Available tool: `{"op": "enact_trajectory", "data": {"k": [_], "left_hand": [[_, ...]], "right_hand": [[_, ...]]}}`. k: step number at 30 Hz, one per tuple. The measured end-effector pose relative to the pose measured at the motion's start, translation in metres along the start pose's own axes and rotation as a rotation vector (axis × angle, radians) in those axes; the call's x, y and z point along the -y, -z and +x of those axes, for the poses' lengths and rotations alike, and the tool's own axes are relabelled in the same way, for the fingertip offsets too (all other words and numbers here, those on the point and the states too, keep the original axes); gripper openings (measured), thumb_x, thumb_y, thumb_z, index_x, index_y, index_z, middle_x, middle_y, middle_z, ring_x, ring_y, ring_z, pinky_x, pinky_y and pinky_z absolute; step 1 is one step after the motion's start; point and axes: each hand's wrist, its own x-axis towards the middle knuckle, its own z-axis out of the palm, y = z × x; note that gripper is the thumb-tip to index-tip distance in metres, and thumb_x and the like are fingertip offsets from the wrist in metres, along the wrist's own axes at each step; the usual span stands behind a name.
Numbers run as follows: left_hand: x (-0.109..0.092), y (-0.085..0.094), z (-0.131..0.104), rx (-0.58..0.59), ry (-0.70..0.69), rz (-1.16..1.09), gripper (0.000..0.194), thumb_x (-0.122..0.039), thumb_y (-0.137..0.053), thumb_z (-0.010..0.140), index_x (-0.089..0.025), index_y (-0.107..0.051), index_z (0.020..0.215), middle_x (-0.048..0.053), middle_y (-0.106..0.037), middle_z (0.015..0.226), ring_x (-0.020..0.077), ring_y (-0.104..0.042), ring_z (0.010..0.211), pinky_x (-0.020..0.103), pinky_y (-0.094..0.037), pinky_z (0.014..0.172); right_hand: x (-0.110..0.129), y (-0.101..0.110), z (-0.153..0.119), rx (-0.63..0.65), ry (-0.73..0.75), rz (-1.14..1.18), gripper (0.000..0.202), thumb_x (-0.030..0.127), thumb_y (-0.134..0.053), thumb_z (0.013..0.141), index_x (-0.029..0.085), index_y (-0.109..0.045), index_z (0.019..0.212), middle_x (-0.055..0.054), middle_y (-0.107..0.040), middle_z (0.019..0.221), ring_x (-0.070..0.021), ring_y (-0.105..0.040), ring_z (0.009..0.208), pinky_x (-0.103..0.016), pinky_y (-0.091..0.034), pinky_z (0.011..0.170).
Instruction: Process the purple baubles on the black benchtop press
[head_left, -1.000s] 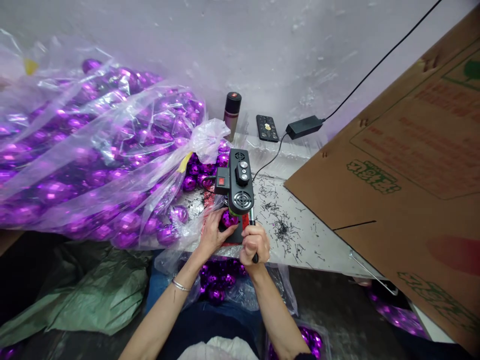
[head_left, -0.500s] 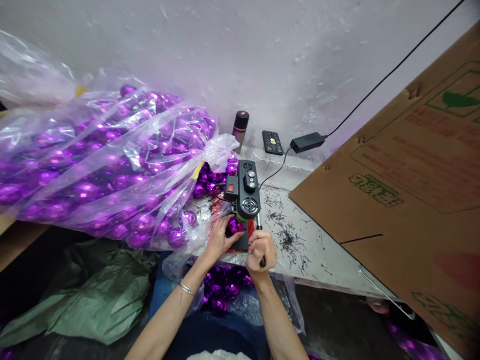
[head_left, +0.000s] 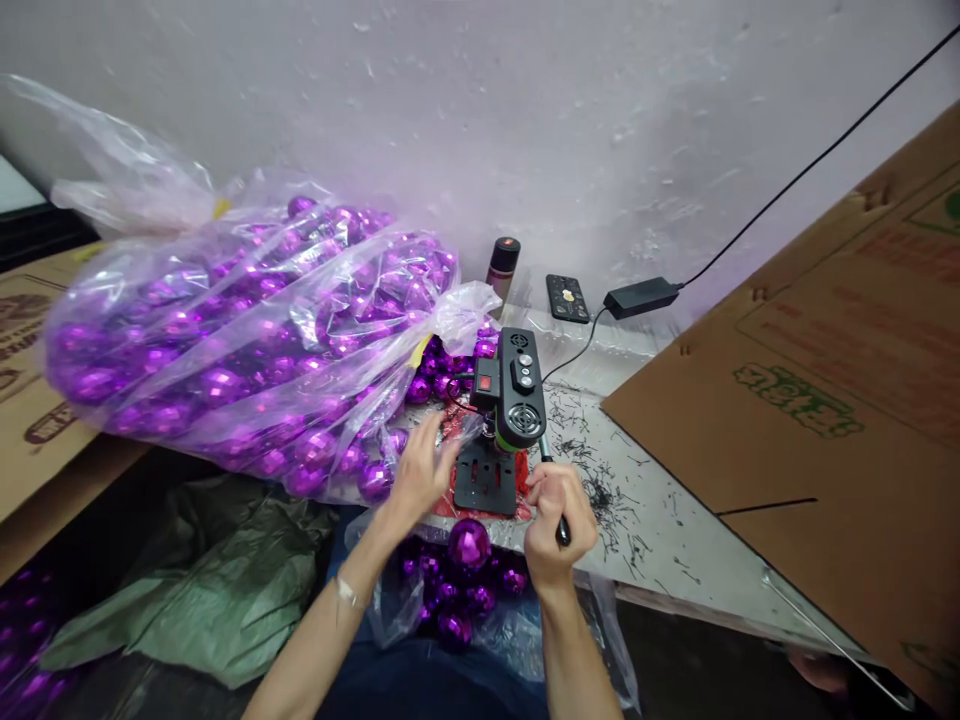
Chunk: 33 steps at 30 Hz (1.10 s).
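My left hand [head_left: 418,470] is beside the black machine [head_left: 519,390], fingers apart, with no ball in it. My right hand [head_left: 560,515] is wrapped round the machine's lever handle [head_left: 563,532]. Below the machine's head, its slotted black base plate [head_left: 485,480] lies bare on red material [head_left: 523,470]. One shiny purple ball [head_left: 469,544] is just off the table's front edge, above more purple balls [head_left: 455,627] in a plastic bag at my lap. Several purple balls also sit behind the machine.
A big clear bag of purple balls [head_left: 225,350] fills the left. Behind stand a dark bottle [head_left: 503,268], a phone [head_left: 567,298] and a power adapter [head_left: 641,297]. Small black pins [head_left: 600,495] litter the table [head_left: 675,545]. A large carton [head_left: 825,420] is at right.
The ball that my left hand held under the machine is off the plate, and a ball shows below the front edge. My left hand has opened and moved left. The view has shifted.
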Motion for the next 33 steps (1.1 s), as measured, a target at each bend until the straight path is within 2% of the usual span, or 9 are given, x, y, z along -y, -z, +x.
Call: {"op": "enact_trajectory", "data": {"k": [2, 5, 9, 14, 20, 24, 28, 30, 33], "left_hand": [[0.016, 0.0, 0.046, -0.008, 0.1, 0.181, 0.045, -0.018, -0.047, 0.104, -0.008, -0.058, 0.147, 0.028, -0.065, 0.148, 0.0391, -0.061, 0.144, 0.061, -0.049, 0.122], [0.035, -0.005, 0.093, 0.082, 0.157, 0.366, 0.056, -0.001, -0.05, 0.09, -0.005, -0.059, 0.146, 0.031, -0.062, 0.149, 0.0435, -0.063, 0.14, 0.062, -0.054, 0.114], [0.041, -0.007, 0.108, 0.118, 0.192, 0.414, 0.058, 0.001, -0.052, 0.086, -0.006, -0.06, 0.143, 0.029, -0.068, 0.136, 0.0446, -0.068, 0.13, 0.062, -0.055, 0.11], [0.028, 0.015, 0.095, 0.101, 0.252, 0.187, 0.061, -0.026, -0.074, 0.088, -0.011, -0.055, 0.144, 0.026, -0.063, 0.14, 0.0427, -0.069, 0.125, 0.06, -0.057, 0.107], [-0.008, 0.052, 0.046, 0.018, 0.513, -0.684, 0.068, -0.052, -0.083, 0.08, -0.022, -0.056, 0.134, 0.01, -0.07, 0.123, 0.0284, -0.074, 0.108, 0.046, -0.062, 0.099], [-0.031, 0.045, 0.013, 0.101, 0.656, -1.105, 0.064, -0.056, -0.078, 0.085, -0.026, -0.06, 0.139, 0.008, -0.072, 0.128, 0.0262, -0.075, 0.107, 0.046, -0.064, 0.098], [-0.035, 0.012, -0.001, 0.114, 0.644, -0.96, 0.073, -0.055, -0.083, 0.082, -0.024, -0.062, 0.144, 0.012, -0.07, 0.142, 0.0305, -0.072, 0.126, 0.048, -0.057, 0.113], [-0.031, -0.005, -0.004, 0.112, 0.553, -0.777, 0.078, -0.056, -0.086, 0.08, -0.023, -0.061, 0.146, 0.013, -0.069, 0.148, 0.0329, -0.067, 0.136, 0.049, -0.05, 0.122], [-0.023, -0.024, -0.008, 0.122, 0.388, -0.545, 0.071, -0.056, -0.084, 0.083, -0.023, -0.065, 0.144, 0.014, -0.069, 0.15, 0.0347, -0.063, 0.144, 0.052, -0.045, 0.126]], "right_hand": [[0.0, 0.0, 0.0, 0.001, 0.019, -0.001, 0.035, 0.007, -0.046, 0.103, 0.023, -0.052, 0.072, 0.002, -0.057, 0.069, -0.0143, -0.059, 0.066, -0.03, -0.044, 0.063], [-0.002, 0.0, 0.001, 0.019, 0.059, -0.009, 0.035, 0.006, -0.044, 0.102, 0.023, -0.051, 0.073, 0.002, -0.057, 0.069, -0.0141, -0.06, 0.066, -0.03, -0.044, 0.061], [-0.005, 0.001, -0.003, 0.019, 0.063, -0.011, 0.034, 0.006, -0.044, 0.102, 0.023, -0.05, 0.073, 0.002, -0.057, 0.07, -0.014, -0.06, 0.067, -0.029, -0.046, 0.061], [-0.005, 0.001, -0.003, 0.022, 0.065, -0.008, 0.034, 0.006, -0.045, 0.101, 0.024, -0.05, 0.072, 0.002, -0.056, 0.067, -0.015, -0.061, 0.066, -0.029, -0.046, 0.059], [0.0, -0.001, 0.006, 0.004, 0.073, 0.005, 0.034, 0.005, -0.045, 0.101, 0.024, -0.049, 0.072, 0.003, -0.054, 0.066, -0.0135, -0.061, 0.066, -0.028, -0.045, 0.06], [0.004, -0.001, 0.016, -0.008, 0.051, 0.007, 0.034, 0.007, -0.047, 0.102, 0.023, -0.05, 0.073, 0.003, -0.056, 0.069, -0.0126, -0.059, 0.065, -0.028, -0.044, 0.06], [0.009, 0.001, 0.028, 0.019, 0.032, -0.012, 0.035, 0.01, -0.048, 0.105, 0.023, -0.05, 0.073, 0.003, -0.055, 0.067, -0.0121, -0.057, 0.064, -0.029, -0.044, 0.06], [0.011, 0.003, 0.032, 0.031, 0.038, -0.015, 0.035, 0.011, -0.048, 0.105, 0.023, -0.049, 0.072, 0.003, -0.054, 0.067, -0.0113, -0.056, 0.063, -0.028, -0.043, 0.059], [0.012, 0.004, 0.032, 0.035, 0.051, -0.02, 0.035, 0.011, -0.048, 0.105, 0.023, -0.049, 0.073, 0.003, -0.054, 0.067, -0.0112, -0.056, 0.064, -0.027, -0.044, 0.06]]}}
